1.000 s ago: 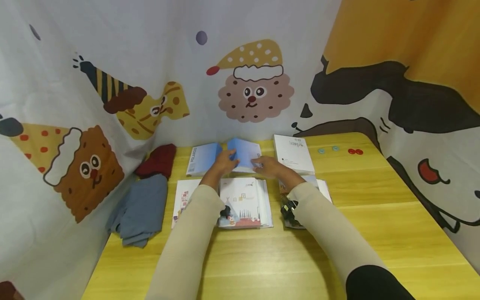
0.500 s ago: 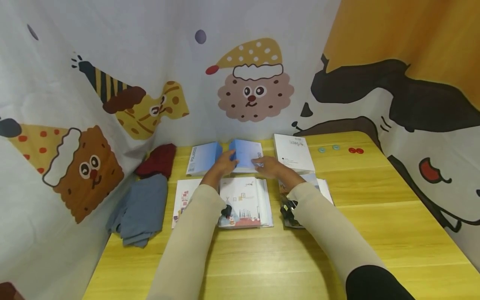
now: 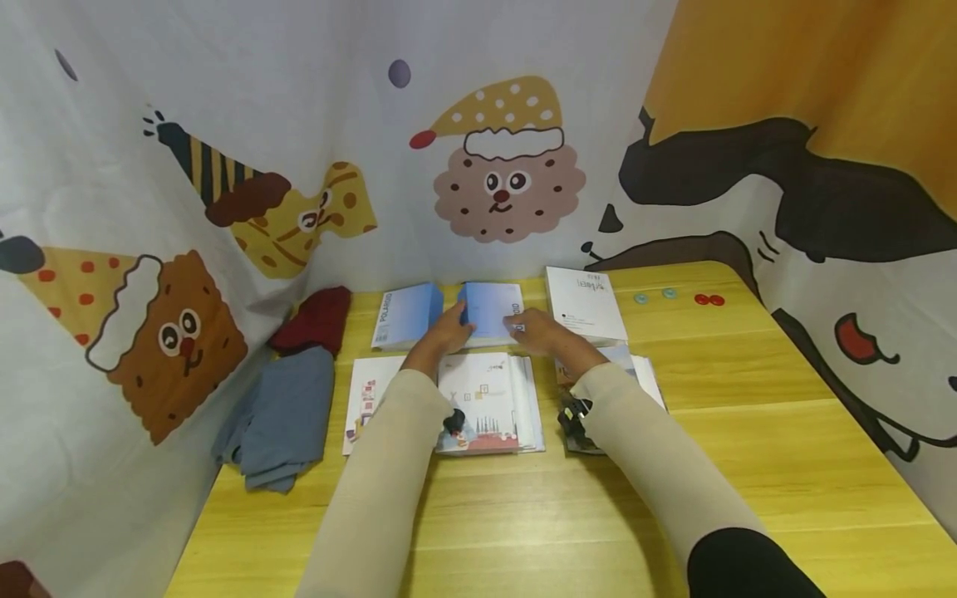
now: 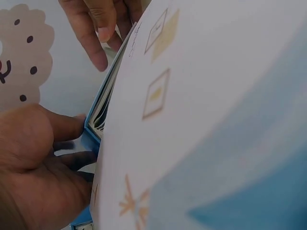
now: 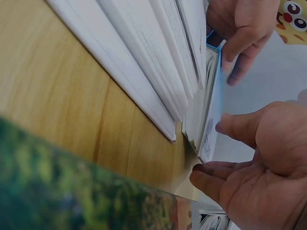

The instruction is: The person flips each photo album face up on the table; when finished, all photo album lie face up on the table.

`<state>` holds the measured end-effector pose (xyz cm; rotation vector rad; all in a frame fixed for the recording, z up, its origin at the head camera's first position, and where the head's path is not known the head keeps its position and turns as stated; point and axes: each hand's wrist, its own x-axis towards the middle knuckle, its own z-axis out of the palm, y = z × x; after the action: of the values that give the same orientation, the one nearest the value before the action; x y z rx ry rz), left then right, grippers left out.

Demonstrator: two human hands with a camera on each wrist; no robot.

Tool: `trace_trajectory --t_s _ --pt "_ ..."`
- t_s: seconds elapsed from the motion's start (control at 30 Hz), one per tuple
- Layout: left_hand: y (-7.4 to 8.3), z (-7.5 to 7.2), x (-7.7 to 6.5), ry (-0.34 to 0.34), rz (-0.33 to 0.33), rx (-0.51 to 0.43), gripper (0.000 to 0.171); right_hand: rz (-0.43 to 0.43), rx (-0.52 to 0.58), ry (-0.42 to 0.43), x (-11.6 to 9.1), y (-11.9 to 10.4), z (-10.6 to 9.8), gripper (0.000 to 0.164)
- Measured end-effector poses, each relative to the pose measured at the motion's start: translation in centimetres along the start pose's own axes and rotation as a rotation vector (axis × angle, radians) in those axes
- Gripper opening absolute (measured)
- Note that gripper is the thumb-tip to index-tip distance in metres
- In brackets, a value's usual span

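At the back middle of the table lies a blue-and-white photo album [image 3: 491,306] with lettering along its right edge. My left hand [image 3: 451,330] pinches its left edge, thumb near the spine corner in the left wrist view. On the opposite side, my right hand [image 3: 534,330] grips the lettered edge; the right wrist view has the thumb on the cover and fingers at the edge. A matching blue album [image 3: 408,314] marked POLAROID lies left of it, a narrow gap between. In front is a stack of white illustrated books [image 3: 478,390].
A white book [image 3: 586,303] lies at the back right. Other books [image 3: 645,378] sit partly under my right forearm. Grey-blue cloth [image 3: 287,419] and dark red cloth [image 3: 314,321] lie at the left. Small blue rings [image 3: 669,293] and red discs [image 3: 709,300] lie far right. A printed curtain [image 3: 396,166] hangs behind.
The blue album held by both hands has come down flatter and shifted slightly right, its left side lowering. My hands have moved only a little with it.
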<state>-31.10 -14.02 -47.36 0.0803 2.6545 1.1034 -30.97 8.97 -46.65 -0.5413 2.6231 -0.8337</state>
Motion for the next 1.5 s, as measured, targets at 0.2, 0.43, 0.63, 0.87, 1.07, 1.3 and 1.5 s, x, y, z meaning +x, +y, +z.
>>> trace_trajectory --t_s 0.2,0.43,0.63,0.87,1.07,1.3,1.5 --pt "0.2 0.2 0.0 -0.002 0.023 0.058 0.07 -0.009 -0.011 -0.012 0.1 0.2 0.0 0.052" --pt "1.0 -0.2 -0.1 0.001 0.089 0.106 0.073 -0.04 -0.031 -0.043 -0.2 -0.3 -1.0 0.054" --pt "1.5 -2.6 -1.4 0.003 0.076 0.06 0.078 -0.097 -0.042 -0.033 -0.2 -1.4 -1.8 0.058" --pt "-0.5 -6.1 -2.4 0.024 0.065 0.136 0.074 -0.149 -0.047 0.005 0.8 -3.2 -0.8 0.06" --pt "-3.2 -8.7 -3.0 0.002 0.049 0.147 0.08 -0.182 -0.064 0.012 2.1 -5.3 0.7 0.062" --pt "-4.6 -9.8 -3.8 -0.017 -0.011 0.163 0.081 -0.163 -0.02 0.0 3.2 -8.2 2.9 0.061" --pt "-5.7 -10.0 -3.8 -0.044 -0.062 0.17 0.084 -0.143 -0.059 -0.036 3.9 -9.9 4.5 0.061"
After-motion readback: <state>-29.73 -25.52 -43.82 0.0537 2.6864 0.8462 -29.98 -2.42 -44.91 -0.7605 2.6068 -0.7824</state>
